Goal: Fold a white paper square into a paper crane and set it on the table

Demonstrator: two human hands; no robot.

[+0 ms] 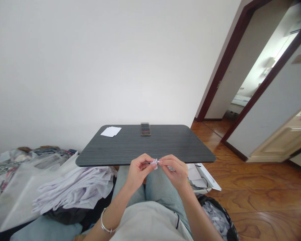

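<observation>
A small folded piece of white paper [155, 163] is held between my two hands, just in front of the table's near edge and above my lap. My left hand [139, 169] pinches its left side between thumb and fingers. From the other side my right hand [175, 170] grips the paper's right end with its fingertips. The fingers cover part of the paper, so its exact folded shape is hard to make out. A silver bangle circles the left wrist.
On the dark table [165, 142] lie white paper sheets [111, 131] at the back left and a phone-like object [145, 129] near the wall. White cloth [77, 189] is heaped at the left. At the right are a white box [203, 190] and a black bag [219, 217] of pale scraps.
</observation>
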